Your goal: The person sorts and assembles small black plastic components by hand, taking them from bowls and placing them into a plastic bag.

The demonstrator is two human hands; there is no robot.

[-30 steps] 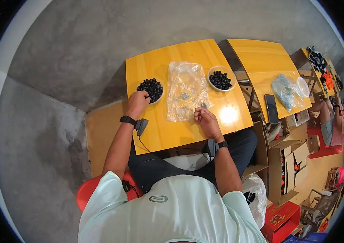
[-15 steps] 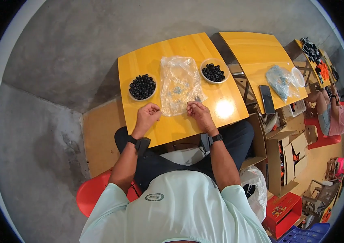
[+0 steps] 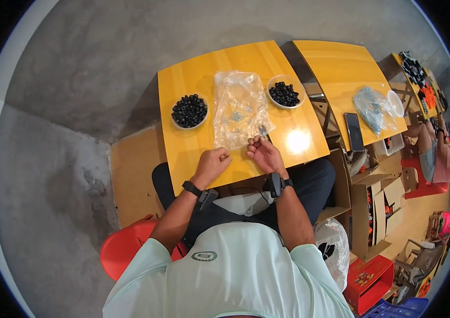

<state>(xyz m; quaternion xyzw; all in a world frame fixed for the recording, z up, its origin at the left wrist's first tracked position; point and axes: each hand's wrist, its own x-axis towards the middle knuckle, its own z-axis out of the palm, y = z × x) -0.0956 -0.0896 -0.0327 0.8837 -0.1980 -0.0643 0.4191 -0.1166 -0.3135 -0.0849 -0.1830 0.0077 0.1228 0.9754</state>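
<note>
My left hand (image 3: 212,165) is closed with its fingertips pressed together, over the near part of the yellow table (image 3: 190,177); whatever it pinches is too small to make out. Across from it, my right hand (image 3: 265,153) has its palm turned partly up and its fingers curled in. Just beyond those fingers shows a small grey and dark object (image 3: 263,130), its kind unclear, by the corner of a clear plastic bag (image 3: 238,87). Small bluish-grey pieces (image 3: 238,115) lie at the bag. Round tubs of black ring-shaped beads stand at either side, a left tub (image 3: 189,112) and a right tub (image 3: 284,94).
To the right, a second yellow table (image 3: 336,63) bears a phone (image 3: 353,131), a bag of bluish pieces (image 3: 369,108) and a white tub (image 3: 395,103). Open cardboard boxes (image 3: 360,217) and a red box (image 3: 368,283) stand below. Another person (image 3: 442,159) sits at far right.
My left hand has moved right and nearer to me, closer to the right hand. My right hand has rolled its palm upward. The whole view has shifted slightly.
</note>
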